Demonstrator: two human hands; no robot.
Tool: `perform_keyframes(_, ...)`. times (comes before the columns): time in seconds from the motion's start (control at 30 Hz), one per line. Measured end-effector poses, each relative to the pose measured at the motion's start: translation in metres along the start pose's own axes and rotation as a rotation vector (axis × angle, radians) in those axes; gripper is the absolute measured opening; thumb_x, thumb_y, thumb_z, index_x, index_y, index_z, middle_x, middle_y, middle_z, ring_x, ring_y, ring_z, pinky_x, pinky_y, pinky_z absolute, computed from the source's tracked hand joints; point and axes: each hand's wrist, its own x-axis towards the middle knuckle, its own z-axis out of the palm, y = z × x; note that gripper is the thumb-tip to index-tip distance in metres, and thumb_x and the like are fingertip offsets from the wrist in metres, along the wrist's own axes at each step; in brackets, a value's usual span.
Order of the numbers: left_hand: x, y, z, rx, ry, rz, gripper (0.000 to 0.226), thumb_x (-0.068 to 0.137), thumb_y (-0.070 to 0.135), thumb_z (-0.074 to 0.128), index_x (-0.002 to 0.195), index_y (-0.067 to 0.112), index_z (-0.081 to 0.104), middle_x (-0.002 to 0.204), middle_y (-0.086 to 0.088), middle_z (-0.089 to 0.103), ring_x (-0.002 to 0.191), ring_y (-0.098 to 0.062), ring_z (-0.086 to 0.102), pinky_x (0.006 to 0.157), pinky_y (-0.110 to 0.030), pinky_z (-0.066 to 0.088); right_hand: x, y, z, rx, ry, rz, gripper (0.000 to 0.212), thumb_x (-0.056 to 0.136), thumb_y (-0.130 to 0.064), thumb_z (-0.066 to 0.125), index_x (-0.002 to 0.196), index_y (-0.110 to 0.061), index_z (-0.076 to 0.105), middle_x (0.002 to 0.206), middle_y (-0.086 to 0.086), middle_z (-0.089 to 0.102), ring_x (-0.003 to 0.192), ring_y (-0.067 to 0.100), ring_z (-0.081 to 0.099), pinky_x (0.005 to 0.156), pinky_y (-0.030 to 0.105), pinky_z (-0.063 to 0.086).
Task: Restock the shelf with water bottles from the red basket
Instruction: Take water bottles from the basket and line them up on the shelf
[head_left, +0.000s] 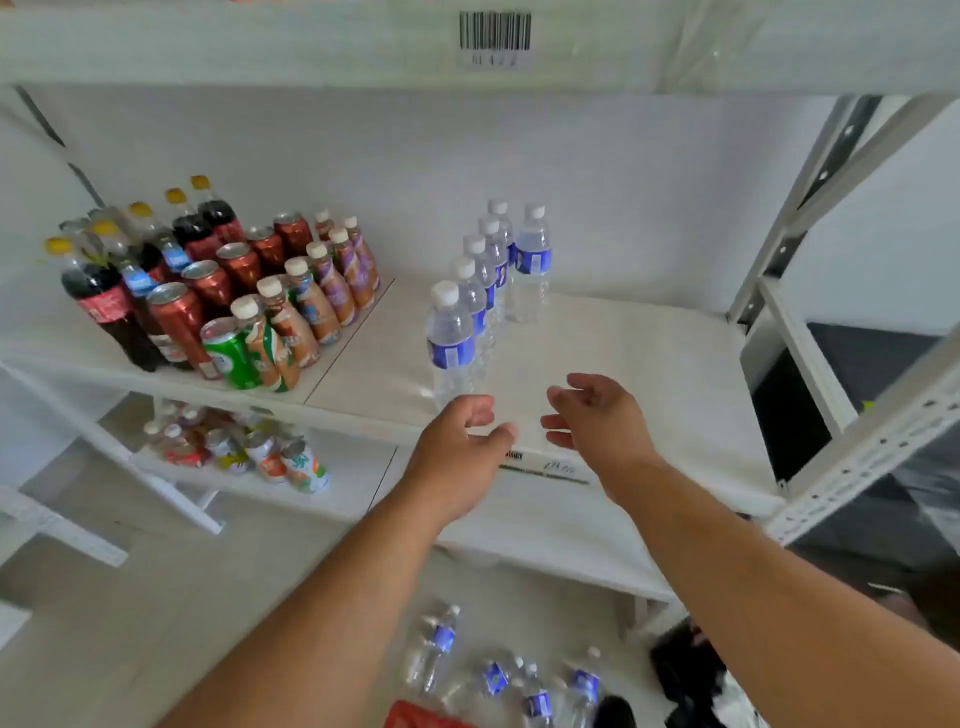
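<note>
Standing upright in row on shelf (649, 353) centre, front edge to back: water bottles (451, 340). More lie in red basket (415, 717) below. Left hand (457, 447), right hand (597, 415) hover at front edge, fingers loosely curled, holding nothing.

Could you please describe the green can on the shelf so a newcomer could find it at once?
On the middle shelf, look at the crowd of drinks on its left half. The green can stands at that group's front edge; the other cans there are red-brown.
</note>
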Motion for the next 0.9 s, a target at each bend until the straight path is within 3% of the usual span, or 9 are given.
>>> perform_keyframes(0.1,-0.043,-0.043,-0.016,0.008,-0.035,-0.009,0.044,0.093,0.036,0.068,0.135,0.028,0.058,0.127,0.013,0.063,0.100,-0.012,0.067,0.096,-0.036,0.056,-0.075,0.060,0.004,-0.030,0.025,0.081,0.034,0.099,-0.021,0.070,0.130,-0.013,0.059,0.104,0.009,0.072,0.077,0.019,0.077,0.077,0.040,0.066)
perform_keyframes(0.23,-0.086,-0.109,-0.029,0.038,-0.049,-0.083,0.045,0.092,0.036,0.070,0.135,0.026,0.059,0.127,0.010,0.063,0.106,-0.012,0.066,0.094,-0.039,0.058,-0.150,0.154,0.008,-0.176,-0.020,0.330,0.043,0.097,-0.017,0.073,0.135,-0.005,0.057,0.097,0.007,0.070,0.070,0.020,0.074,0.067,0.037,0.063)
perform_keyframes(0.37,-0.117,-0.155,-0.033,0.070,-0.105,-0.201,0.047,0.094,0.032,0.069,0.138,0.020,0.057,0.135,0.003,0.063,0.108,-0.012,0.065,0.087,-0.032,0.057,-0.193,0.217,0.004,-0.275,-0.051,0.570,0.044,0.094,-0.015,0.075,0.132,-0.004,0.057,0.093,0.012,0.071,0.069,0.024,0.072,0.065,0.038,0.061)
perform_keyframes(0.43,-0.126,-0.169,-0.032,0.089,-0.103,-0.240,0.045,0.094,0.032,0.069,0.137,0.021,0.058,0.134,0.003,0.063,0.110,-0.012,0.065,0.094,-0.034,0.055,-0.204,0.237,0.000,-0.339,-0.076,0.629,0.042,0.092,-0.019,0.076,0.127,-0.005,0.059,0.087,0.013,0.071,0.067,0.025,0.071,0.068,0.044,0.064)
perform_keyframes(0.5,-0.133,-0.180,-0.027,0.101,-0.110,-0.274,0.044,0.094,0.032,0.068,0.136,0.022,0.058,0.132,0.006,0.063,0.104,-0.008,0.065,0.091,-0.029,0.053,-0.210,0.248,-0.001,-0.365,-0.098,0.692,0.036,0.092,-0.020,0.077,0.120,-0.006,0.060,0.085,0.015,0.072,0.066,0.027,0.072,0.075,0.052,0.064)
perform_keyframes(0.57,-0.137,-0.194,-0.020,0.111,-0.126,-0.319,0.044,0.094,0.034,0.068,0.136,0.024,0.057,0.130,0.008,0.062,0.102,-0.006,0.063,0.085,-0.025,0.048,-0.210,0.261,-0.003,-0.378,-0.127,0.755,0.030,0.091,-0.021,0.077,0.113,-0.006,0.062,0.083,0.016,0.072,0.065,0.028,0.070,0.077,0.050,0.063)
perform_keyframes(0.67,-0.144,-0.219,-0.003,0.109,-0.136,-0.435,0.045,0.093,0.036,0.069,0.135,0.024,0.057,0.134,0.006,0.062,0.112,-0.011,0.063,0.096,-0.031,0.050,-0.204,0.286,-0.004,-0.435,-0.205,0.825,0.023,0.088,-0.029,0.075,0.103,-0.014,0.065,0.087,0.021,0.079,0.067,0.029,0.070,0.083,0.049,0.063)
perform_keyframes(0.8,-0.148,-0.267,0.028,0.137,-0.144,-0.576,0.025,0.093,0.030,0.070,0.116,0.027,0.060,0.125,0.003,0.066,0.108,-0.013,0.063,0.091,-0.027,0.046,-0.188,0.328,-0.002,-0.505,-0.275,0.830,0.017,0.087,-0.034,0.072,0.081,-0.018,0.071,0.104,0.013,0.079,0.096,0.033,0.076,0.090,0.049,0.062)
perform_keyframes(0.9,-0.151,-0.311,0.050,0.170,-0.171,-0.664,0.033,0.093,0.027,0.068,0.125,0.020,0.063,0.125,0.001,0.066,0.114,-0.016,0.063,0.090,-0.027,0.043,-0.178,0.368,-0.004,-0.536,-0.304,0.876,0.021,0.078,-0.039,0.069,0.083,-0.019,0.071,0.104,0.013,0.079,0.085,0.026,0.072,0.089,0.048,0.063)
